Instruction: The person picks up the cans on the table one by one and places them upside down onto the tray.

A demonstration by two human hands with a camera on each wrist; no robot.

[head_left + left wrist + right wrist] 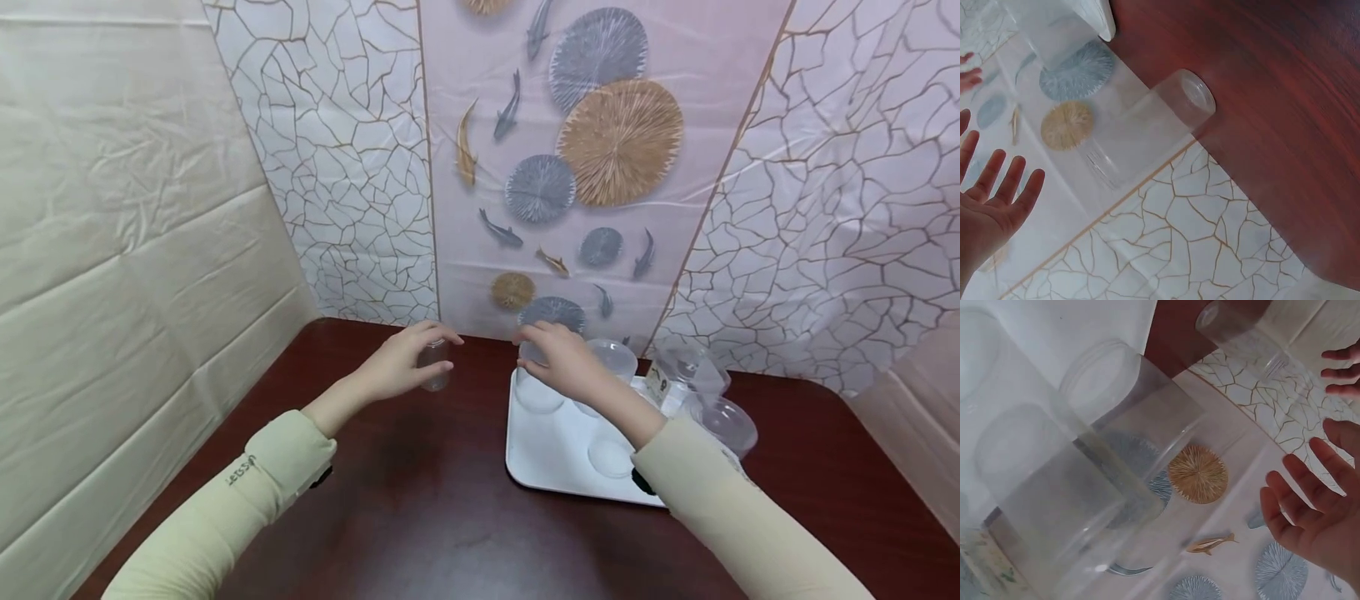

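My left hand [401, 362] is beside a slim clear cylindrical jar [435, 379] that stands on the dark red table. In the left wrist view its fingers are spread, apart from the jar [1188, 103]. My right hand [566, 362] hovers over the back left of a white tray [540, 467], near a clear round container [540, 396]. The right wrist view shows the right hand [1316, 512] holding nothing, its fingers slightly bent. That view also has the clear container [1154, 406] apart from the fingers.
More clear containers share the tray: a tall one [618, 358] behind my right hand, a low round one [609, 457] at the front, and a labelled one [690, 371] at the back right. Another clear tub [731, 425] leans at the right edge. Patterned cloth walls [360, 167] enclose the table.
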